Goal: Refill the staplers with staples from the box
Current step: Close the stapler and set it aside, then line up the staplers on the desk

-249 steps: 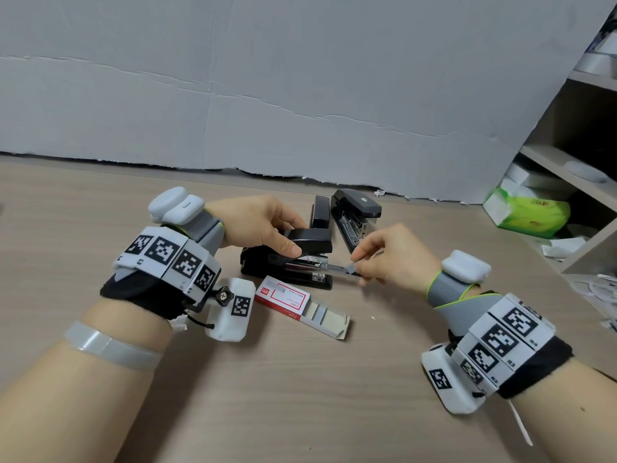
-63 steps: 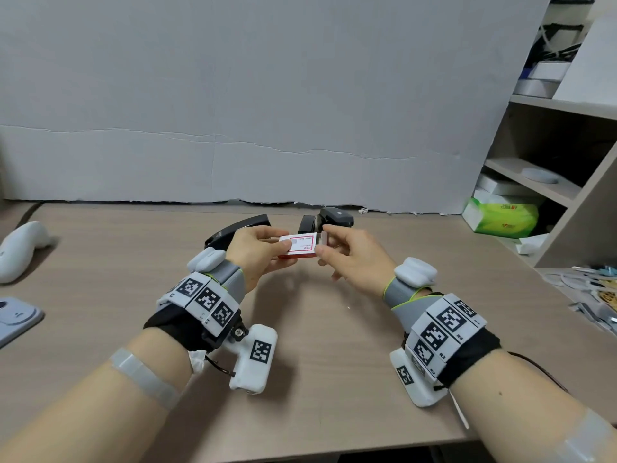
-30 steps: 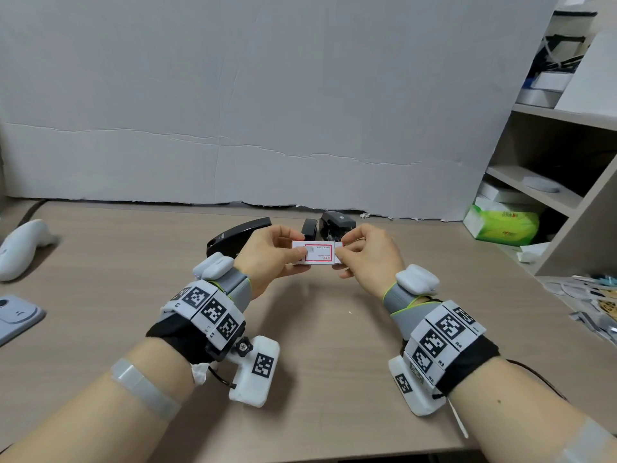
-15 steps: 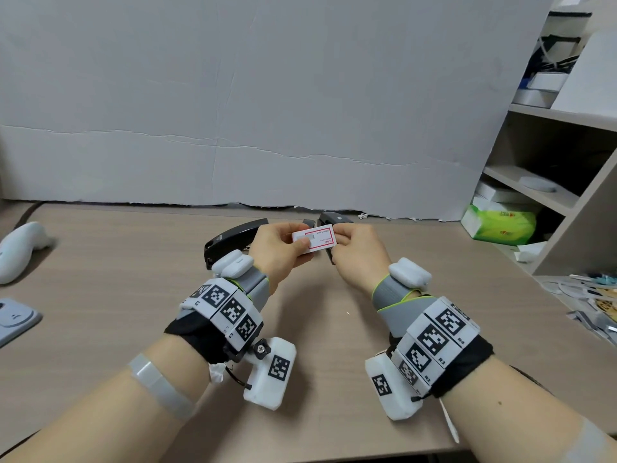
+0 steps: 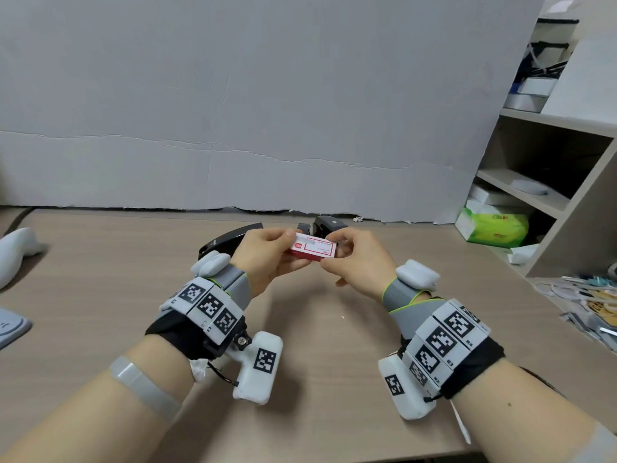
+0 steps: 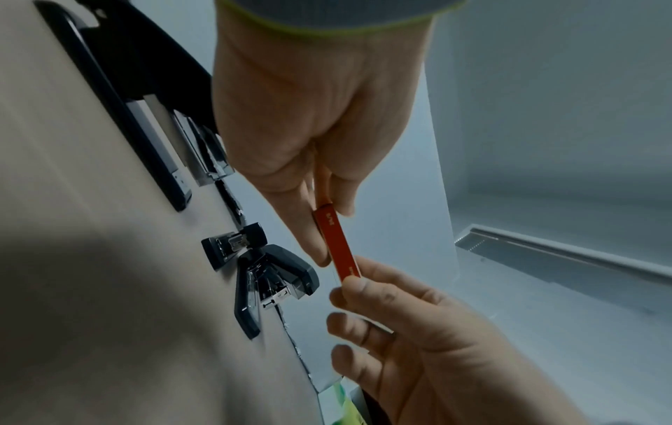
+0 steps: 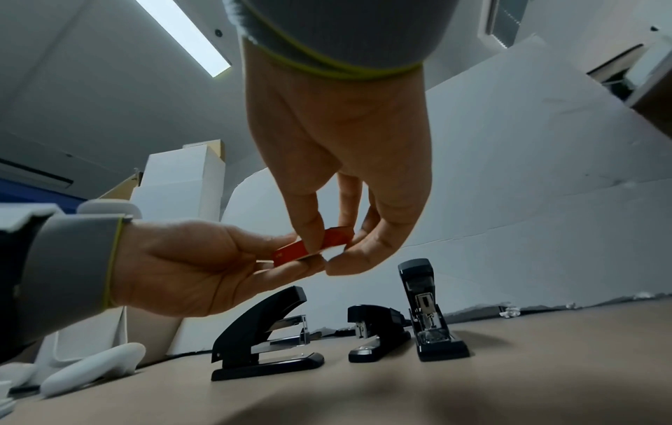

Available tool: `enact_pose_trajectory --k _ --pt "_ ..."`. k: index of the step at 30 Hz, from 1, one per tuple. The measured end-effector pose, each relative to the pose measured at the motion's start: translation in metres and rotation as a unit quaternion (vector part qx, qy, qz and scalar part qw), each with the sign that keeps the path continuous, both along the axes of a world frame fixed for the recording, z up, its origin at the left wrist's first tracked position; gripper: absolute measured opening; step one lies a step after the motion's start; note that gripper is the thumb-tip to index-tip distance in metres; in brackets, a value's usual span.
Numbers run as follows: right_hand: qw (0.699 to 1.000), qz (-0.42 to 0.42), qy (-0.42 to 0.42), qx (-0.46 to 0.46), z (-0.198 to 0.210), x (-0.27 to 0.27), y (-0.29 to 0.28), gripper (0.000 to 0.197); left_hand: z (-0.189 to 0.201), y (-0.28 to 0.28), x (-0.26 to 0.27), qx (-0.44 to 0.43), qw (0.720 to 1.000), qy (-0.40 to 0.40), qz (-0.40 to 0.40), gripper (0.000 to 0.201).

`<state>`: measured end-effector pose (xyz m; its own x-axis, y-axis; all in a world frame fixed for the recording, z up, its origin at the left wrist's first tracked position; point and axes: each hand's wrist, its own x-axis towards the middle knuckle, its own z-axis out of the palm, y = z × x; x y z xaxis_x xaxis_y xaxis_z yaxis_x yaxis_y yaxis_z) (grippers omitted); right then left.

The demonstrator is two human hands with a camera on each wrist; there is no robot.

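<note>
- Box (image 5: 312, 250) in both hands, held up off the table (image 5: 100, 295), just in front of the three black staplers.
- Left hand (image 5: 267, 259) pinches the box's left end, thumb on top and fingers underneath; the right wrist view shows it cradled there.
- Right hand (image 5: 357, 262) pinches the other end, fingers (image 7: 312, 230) curled down over the red edge, thumb below.
- Box looks shut right now: no tray slid out, and no staple strip in sight in either hand.
- Staplers stand in a row on the table beyond the box. Big stapler (image 7: 265, 336) is nearest the left hand, lever raised, its mouth partly open.
- Small stapler (image 7: 376, 330) sits in the middle, lying closed as far as I can tell.
- Tall stapler (image 7: 429, 316) is furthest right, its top swung upright and the metal channel bare and facing us.
- Can't see into any channel well enough to say whether staples are loaded.
- My read: we're between loads. The upright one looks ready for a strip, so at least that refill seems left to do.
- Next up, I'd guess: slide the tray out, lift a strip, drop it in that open channel, then snap the top down.
- White device (image 5: 16, 252) lies well off to the box's left, playing no part.
</note>
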<state>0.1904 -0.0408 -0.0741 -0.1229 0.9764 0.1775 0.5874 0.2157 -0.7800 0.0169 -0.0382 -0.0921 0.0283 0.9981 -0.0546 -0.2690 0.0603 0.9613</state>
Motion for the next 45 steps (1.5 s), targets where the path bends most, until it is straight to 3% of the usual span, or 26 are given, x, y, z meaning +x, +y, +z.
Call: enact_pose_trajectory --k 8,11,14,18,21,24,28,31,34,38,41,45 --pt "1.0 -0.004 -0.014 -0.01 0.005 0.007 0.003 0.031 0.007 0.008 0.003 -0.002 0.999 0.029 -0.014 0.025" --pt "0.998 -0.036 -0.033 -0.029 0.012 0.02 0.011 0.025 0.014 0.017 -0.003 0.009 0.998 0.051 0.02 0.02" --pt "0.987 -0.068 -0.12 -0.084 0.016 0.036 0.027 0.019 0.023 0.037 -0.019 0.024 0.994 0.085 0.065 0.013" --pt "0.95 -0.105 -0.24 -0.171 0.006 0.052 0.043 0.035 0.029 0.06 -0.039 0.043 0.981 0.153 0.109 0.005" --pt "0.925 -0.124 -0.294 -0.208 -0.007 0.057 0.058 0.047 0.026 0.074 -0.05 0.054 0.958 0.243 0.144 0.009" --pt "0.903 -0.139 -0.34 -0.224 -0.013 0.056 0.07 0.053 0.025 0.078 -0.056 0.062 0.917 0.363 0.152 0.018" --pt "0.879 -0.147 -0.387 -0.236 -0.013 0.049 0.07 0.065 0.024 0.075 -0.069 0.039 0.894 0.44 0.074 0.027" --pt "0.865 -0.152 -0.423 -0.221 -0.009 0.043 0.068 0.072 0.021 0.07 -0.078 0.039 0.86 0.509 -0.006 0.025" --pt "0.895 -0.139 -0.389 -0.167 0.0 0.031 0.066 0.062 0.017 0.07 -0.085 0.084 0.83 0.55 -0.052 0.023" --pt "0.95 -0.056 -0.289 -0.104 0.01 -0.003 0.059 0.045 0.024 0.066 -0.088 0.117 0.798 0.576 -0.135 0.033" --pt "0.96 -0.026 -0.268 -0.083 0.006 -0.03 0.066 0.032 0.035 0.057 -0.09 0.117 0.764 0.597 -0.216 0.047" --pt "0.956 -0.051 -0.268 -0.105 -0.008 -0.052 0.084 0.029 0.041 0.042 -0.092 0.117 0.771 0.591 -0.207 0.062"
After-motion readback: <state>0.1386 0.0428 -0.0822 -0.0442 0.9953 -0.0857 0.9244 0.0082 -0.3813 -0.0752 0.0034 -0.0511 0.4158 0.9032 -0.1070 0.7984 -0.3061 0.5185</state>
